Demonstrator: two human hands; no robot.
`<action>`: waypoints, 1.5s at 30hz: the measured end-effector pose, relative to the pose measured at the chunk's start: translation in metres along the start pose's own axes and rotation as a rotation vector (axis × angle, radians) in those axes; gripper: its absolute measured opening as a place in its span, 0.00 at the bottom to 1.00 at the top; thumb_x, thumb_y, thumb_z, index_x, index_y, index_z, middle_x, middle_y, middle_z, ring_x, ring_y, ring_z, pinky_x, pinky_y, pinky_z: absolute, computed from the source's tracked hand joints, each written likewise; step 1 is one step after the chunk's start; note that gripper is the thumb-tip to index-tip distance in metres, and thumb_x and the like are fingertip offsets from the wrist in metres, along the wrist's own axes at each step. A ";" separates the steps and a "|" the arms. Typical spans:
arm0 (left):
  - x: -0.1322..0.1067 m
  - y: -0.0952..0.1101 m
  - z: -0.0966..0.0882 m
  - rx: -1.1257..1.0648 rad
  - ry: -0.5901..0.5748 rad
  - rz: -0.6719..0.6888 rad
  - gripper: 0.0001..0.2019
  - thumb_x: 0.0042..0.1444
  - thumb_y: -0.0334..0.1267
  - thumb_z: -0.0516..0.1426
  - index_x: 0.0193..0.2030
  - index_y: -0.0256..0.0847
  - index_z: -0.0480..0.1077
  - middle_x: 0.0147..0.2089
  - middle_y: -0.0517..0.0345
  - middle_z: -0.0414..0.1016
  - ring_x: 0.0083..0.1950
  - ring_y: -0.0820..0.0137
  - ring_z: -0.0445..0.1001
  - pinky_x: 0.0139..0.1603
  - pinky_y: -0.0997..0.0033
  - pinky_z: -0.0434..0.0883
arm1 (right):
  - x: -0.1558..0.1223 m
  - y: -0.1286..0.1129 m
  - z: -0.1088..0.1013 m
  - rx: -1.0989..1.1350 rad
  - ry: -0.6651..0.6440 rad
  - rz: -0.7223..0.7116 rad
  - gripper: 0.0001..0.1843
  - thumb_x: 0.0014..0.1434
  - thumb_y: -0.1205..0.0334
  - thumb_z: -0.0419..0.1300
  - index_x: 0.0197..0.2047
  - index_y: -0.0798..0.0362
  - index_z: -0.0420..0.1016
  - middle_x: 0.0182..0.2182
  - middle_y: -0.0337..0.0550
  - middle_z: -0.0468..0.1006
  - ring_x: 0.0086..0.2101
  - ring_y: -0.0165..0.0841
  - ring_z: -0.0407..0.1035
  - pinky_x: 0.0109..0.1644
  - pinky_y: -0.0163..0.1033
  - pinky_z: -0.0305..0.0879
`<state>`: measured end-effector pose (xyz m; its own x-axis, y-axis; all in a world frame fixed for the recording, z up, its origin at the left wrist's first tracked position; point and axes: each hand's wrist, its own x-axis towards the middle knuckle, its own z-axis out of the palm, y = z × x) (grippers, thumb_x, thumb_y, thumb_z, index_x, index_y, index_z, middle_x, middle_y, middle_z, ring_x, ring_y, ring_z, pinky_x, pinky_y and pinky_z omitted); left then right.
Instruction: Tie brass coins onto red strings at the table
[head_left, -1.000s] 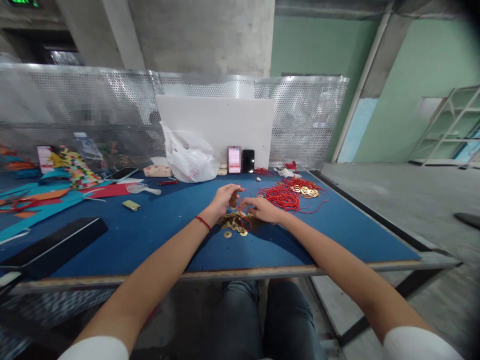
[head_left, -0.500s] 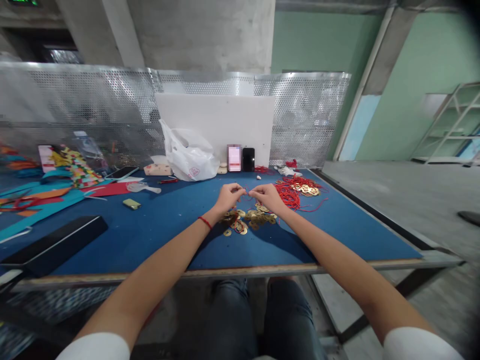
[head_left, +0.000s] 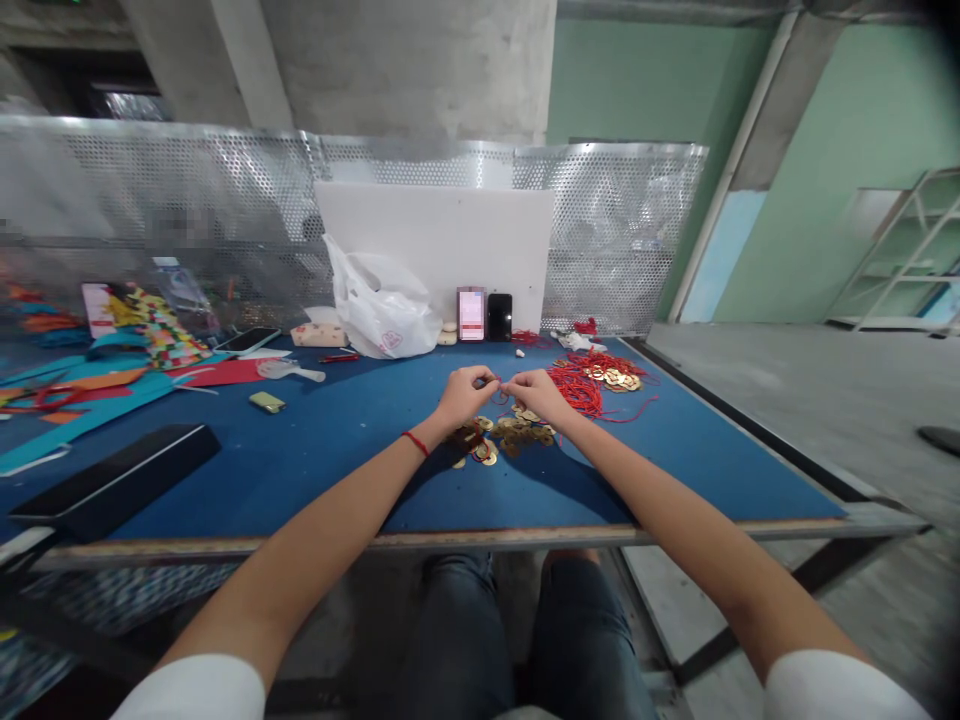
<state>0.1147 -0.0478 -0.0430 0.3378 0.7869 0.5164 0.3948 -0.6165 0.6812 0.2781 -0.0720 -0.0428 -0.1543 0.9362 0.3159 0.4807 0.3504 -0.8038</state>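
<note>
My left hand (head_left: 466, 394) and my right hand (head_left: 537, 394) meet fingertip to fingertip over the blue table, each pinching a thin red cord (head_left: 501, 393). A small loop of the cord hangs between them; its finer detail is too small to make out. Just below my hands lies a loose heap of gold coins with holes (head_left: 517, 432), a few with red cord through them. Beyond my right hand sits a tangled bundle of red cords (head_left: 577, 388), with more gold coins (head_left: 621, 380) at its far right side.
A white plastic bag (head_left: 386, 310) and two phones (head_left: 499, 317) stand at the back against a white board (head_left: 450, 230). On the left are a long black box (head_left: 120, 480), a small yellow-green item (head_left: 268, 402), a clear plastic fan-shaped piece (head_left: 291, 370) and coloured paper (head_left: 90, 410).
My fingertips have drawn closer together around the cord, the left hand shifting slightly right. The camera view has moved a little; the table items appear unmoved.
</note>
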 end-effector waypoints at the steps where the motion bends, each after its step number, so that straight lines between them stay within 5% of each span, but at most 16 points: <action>1: 0.000 0.000 0.001 0.004 -0.014 0.013 0.09 0.51 0.40 0.56 0.26 0.37 0.70 0.18 0.64 0.65 0.23 0.74 0.64 0.25 0.75 0.60 | -0.001 0.000 -0.001 -0.059 0.018 -0.042 0.16 0.55 0.56 0.56 0.21 0.55 0.70 0.14 0.36 0.66 0.18 0.26 0.58 0.25 0.33 0.49; 5: -0.001 -0.001 0.003 -0.050 -0.071 0.028 0.12 0.52 0.43 0.56 0.25 0.38 0.68 0.18 0.65 0.63 0.21 0.75 0.63 0.25 0.75 0.61 | -0.006 -0.003 -0.003 -0.338 0.088 -0.172 0.16 0.61 0.57 0.52 0.25 0.54 0.71 0.19 0.39 0.72 0.23 0.28 0.62 0.27 0.33 0.47; 10: -0.002 -0.003 0.005 -0.116 -0.136 0.017 0.12 0.52 0.44 0.56 0.25 0.37 0.67 0.21 0.64 0.66 0.21 0.76 0.65 0.23 0.76 0.62 | -0.008 -0.003 -0.004 -0.398 0.071 -0.171 0.16 0.62 0.59 0.51 0.25 0.53 0.70 0.21 0.39 0.73 0.24 0.28 0.62 0.28 0.34 0.47; 14: -0.002 0.000 0.003 -0.140 -0.184 0.018 0.10 0.51 0.41 0.55 0.25 0.37 0.66 0.19 0.65 0.65 0.19 0.77 0.64 0.21 0.77 0.60 | -0.003 0.000 -0.003 -0.229 0.034 -0.174 0.13 0.59 0.61 0.53 0.24 0.54 0.67 0.21 0.38 0.71 0.24 0.27 0.61 0.29 0.32 0.50; 19: -0.004 0.003 0.000 -0.181 -0.278 0.014 0.08 0.50 0.39 0.56 0.28 0.36 0.70 0.18 0.66 0.65 0.18 0.77 0.62 0.20 0.78 0.59 | -0.001 0.000 -0.005 0.196 -0.109 -0.016 0.07 0.53 0.61 0.54 0.26 0.54 0.65 0.19 0.33 0.67 0.18 0.24 0.54 0.23 0.31 0.47; 25: -0.005 0.001 0.003 -0.256 -0.339 -0.023 0.07 0.49 0.39 0.58 0.29 0.36 0.71 0.18 0.66 0.65 0.19 0.77 0.64 0.21 0.78 0.59 | -0.005 -0.002 -0.011 0.239 -0.210 0.086 0.08 0.50 0.64 0.53 0.20 0.54 0.64 0.15 0.32 0.60 0.16 0.22 0.48 0.20 0.31 0.41; 31: -0.004 0.003 0.001 -0.366 -0.350 -0.106 0.09 0.49 0.41 0.59 0.26 0.36 0.71 0.18 0.64 0.65 0.19 0.77 0.61 0.21 0.77 0.59 | -0.001 -0.006 -0.014 0.505 0.048 0.169 0.12 0.52 0.64 0.54 0.19 0.53 0.60 0.13 0.31 0.58 0.15 0.21 0.49 0.19 0.30 0.46; 35: -0.005 0.001 -0.001 -0.485 -0.376 -0.194 0.09 0.49 0.41 0.60 0.28 0.36 0.72 0.23 0.61 0.70 0.20 0.79 0.59 0.19 0.78 0.56 | 0.003 -0.006 -0.019 0.758 0.258 0.339 0.09 0.54 0.68 0.55 0.23 0.55 0.63 0.18 0.34 0.67 0.16 0.20 0.53 0.18 0.28 0.51; 41: -0.005 0.000 -0.001 -0.530 -0.393 -0.197 0.09 0.49 0.40 0.60 0.27 0.35 0.72 0.28 0.57 0.74 0.20 0.80 0.61 0.20 0.79 0.56 | 0.004 -0.007 -0.018 0.838 0.191 0.404 0.07 0.57 0.72 0.53 0.28 0.55 0.64 0.27 0.46 0.78 0.22 0.23 0.66 0.26 0.29 0.65; 45: -0.004 -0.002 0.000 -0.571 -0.338 -0.222 0.08 0.48 0.39 0.60 0.26 0.35 0.70 0.26 0.58 0.73 0.19 0.81 0.59 0.20 0.79 0.55 | 0.001 -0.006 -0.014 0.503 0.165 0.309 0.03 0.56 0.70 0.51 0.32 0.53 0.63 0.27 0.44 0.76 0.23 0.27 0.67 0.30 0.34 0.66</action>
<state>0.1126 -0.0496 -0.0466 0.5850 0.7842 0.2071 0.0053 -0.2590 0.9659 0.2872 -0.0737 -0.0308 0.0826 0.9940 0.0716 0.0089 0.0711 -0.9974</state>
